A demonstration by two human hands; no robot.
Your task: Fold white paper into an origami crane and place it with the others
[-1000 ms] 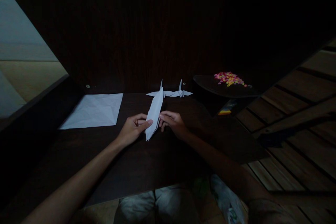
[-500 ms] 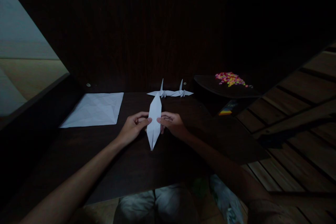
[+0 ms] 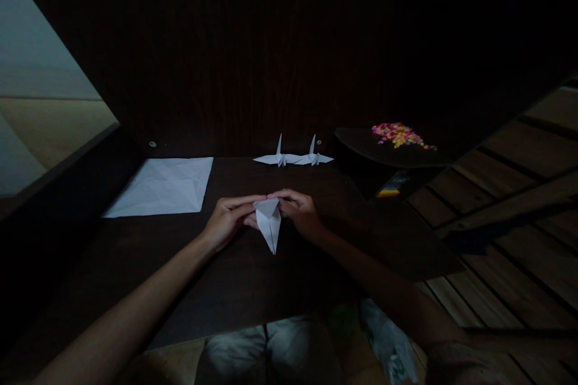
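A white folded origami paper is held over the dark table, its upper flap turned down toward me and its split point facing my body. My left hand grips its left edge, with fingers along the top fold. On the other side, my right hand pinches the right edge, its fingertips meeting the left ones at the fold. Behind the hands, two white paper cranes stand side by side against the back panel, their wings touching or overlapping.
A creased white paper sheet lies at the left of the dark table. Small colourful pieces are heaped on a raised corner shelf at the right. A plastic bag is below the table, beside my legs.
The paper's long upper point has been folded down toward me, making it shorter. Both hands have shifted their fingers to the top fold. The cranes and sheet stay put.
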